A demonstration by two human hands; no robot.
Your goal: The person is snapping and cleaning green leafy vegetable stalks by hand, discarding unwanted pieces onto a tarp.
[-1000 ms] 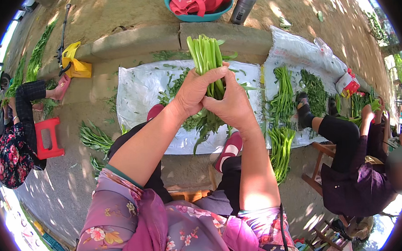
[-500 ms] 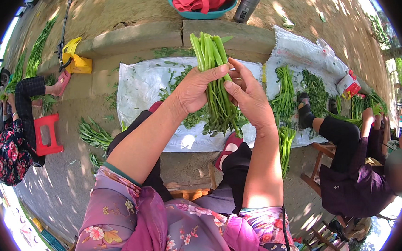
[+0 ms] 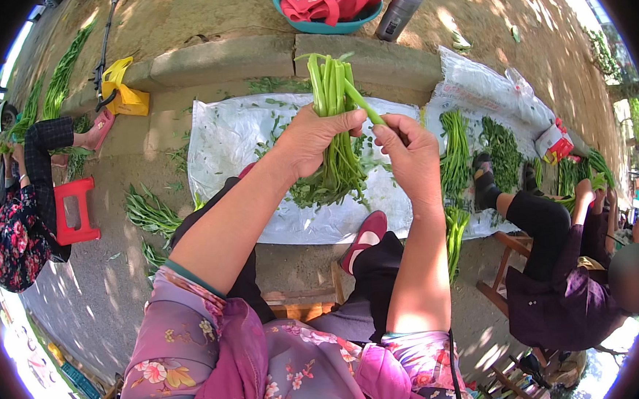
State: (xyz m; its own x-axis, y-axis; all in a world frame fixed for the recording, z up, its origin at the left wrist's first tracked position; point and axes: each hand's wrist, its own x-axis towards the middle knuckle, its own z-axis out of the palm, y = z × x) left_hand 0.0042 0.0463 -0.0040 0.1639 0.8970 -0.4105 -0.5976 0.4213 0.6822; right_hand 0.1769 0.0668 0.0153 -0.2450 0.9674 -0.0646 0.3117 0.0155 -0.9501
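A bunch of green vegetable stalks (image 3: 331,89) hangs in my left hand (image 3: 316,137), thick cut ends up and thinner, leafy ends down. My left fingers and thumb wrap round its middle. Just to the right, my right hand (image 3: 410,154) pinches a single green stalk (image 3: 363,103) that slants out from the bunch's upper right side. Below them a white plastic sheet (image 3: 214,155) lies on the ground, strewn with loose leaves. The lower tips of the bunch overlap a heap of greens on the sheet.
Another sheet with piles of greens (image 3: 454,147) lies right, near a seated person (image 3: 552,295). A second person (image 3: 25,225) sits left by a red stool (image 3: 77,212). Beyond the stone kerb (image 3: 216,63) stand a teal basin (image 3: 323,27) with a red bag and a grey flask (image 3: 404,8).
My right hand has slid right and slightly down, off the main bunch, and a stalk now angles out between its fingers. My left hand keeps its grip on the bunch.
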